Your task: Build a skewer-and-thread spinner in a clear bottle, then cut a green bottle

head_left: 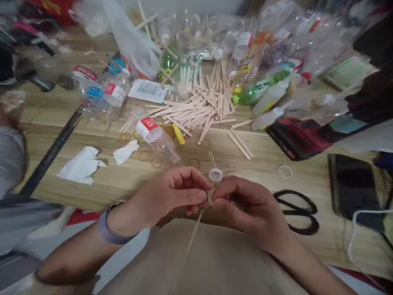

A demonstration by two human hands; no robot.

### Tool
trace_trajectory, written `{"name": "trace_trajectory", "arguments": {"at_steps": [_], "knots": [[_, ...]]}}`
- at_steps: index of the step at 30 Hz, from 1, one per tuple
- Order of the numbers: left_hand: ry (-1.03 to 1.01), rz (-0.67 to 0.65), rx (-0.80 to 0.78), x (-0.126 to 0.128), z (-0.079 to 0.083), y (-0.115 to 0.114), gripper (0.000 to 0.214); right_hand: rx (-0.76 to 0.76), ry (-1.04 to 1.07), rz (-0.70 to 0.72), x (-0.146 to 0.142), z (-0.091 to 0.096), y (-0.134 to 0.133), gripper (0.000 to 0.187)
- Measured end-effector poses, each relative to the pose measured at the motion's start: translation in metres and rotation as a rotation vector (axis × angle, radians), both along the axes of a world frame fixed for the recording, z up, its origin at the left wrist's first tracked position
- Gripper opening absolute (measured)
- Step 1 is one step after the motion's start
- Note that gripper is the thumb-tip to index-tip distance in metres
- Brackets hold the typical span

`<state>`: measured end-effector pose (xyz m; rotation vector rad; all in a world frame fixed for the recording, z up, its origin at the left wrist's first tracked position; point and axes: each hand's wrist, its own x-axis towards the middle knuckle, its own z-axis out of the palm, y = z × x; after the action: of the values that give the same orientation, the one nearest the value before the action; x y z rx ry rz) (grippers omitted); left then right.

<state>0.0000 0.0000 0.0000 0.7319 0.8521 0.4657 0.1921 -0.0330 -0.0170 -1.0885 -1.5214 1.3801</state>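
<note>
My left hand (175, 192) and my right hand (245, 205) meet just in front of the table edge, both with fingers pinched together. Between them runs a thin wooden stick (187, 246) that slants down toward my lap. At the pinch point sits a small knot of something, possibly a rubber band, too small to name. A white bottle cap (215, 175) stands just above my fingertips. A purple band is on my left wrist.
A pile of wooden craft sticks (199, 102) lies mid-table, with several plastic bottles (156, 137) around it. Rubber bands (156, 162), white tissue (81, 166), black scissors (299, 213), a phone (353, 186) and a black rod (52, 153) lie nearby. Another person's grey sleeve shows at left.
</note>
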Motion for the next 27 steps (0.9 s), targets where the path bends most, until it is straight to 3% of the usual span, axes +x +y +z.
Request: {"name": "trace_trajectory", "arguments": {"at_steps": [6,14,19,24,27], "knots": [[0.062,0.011,0.053,0.003,0.002,-0.001,0.016,0.357,-0.232,0.11,0.004,0.017,0.008,0.016],[0.285,0.044,0.37,0.002,0.009,-0.007,0.012,0.662,-0.599,0.129,0.003,0.025,0.007,0.023],[0.415,0.061,0.57,0.002,0.013,-0.012,0.004,0.707,-0.67,0.07,0.0,0.024,0.003,0.024],[0.475,0.062,0.755,0.0,0.011,-0.017,0.016,0.713,-0.669,0.01,-0.004,0.022,-0.001,0.023],[0.46,0.04,0.772,-0.001,0.01,-0.02,0.02,0.71,-0.667,-0.012,-0.005,0.021,-0.004,0.023]]}}
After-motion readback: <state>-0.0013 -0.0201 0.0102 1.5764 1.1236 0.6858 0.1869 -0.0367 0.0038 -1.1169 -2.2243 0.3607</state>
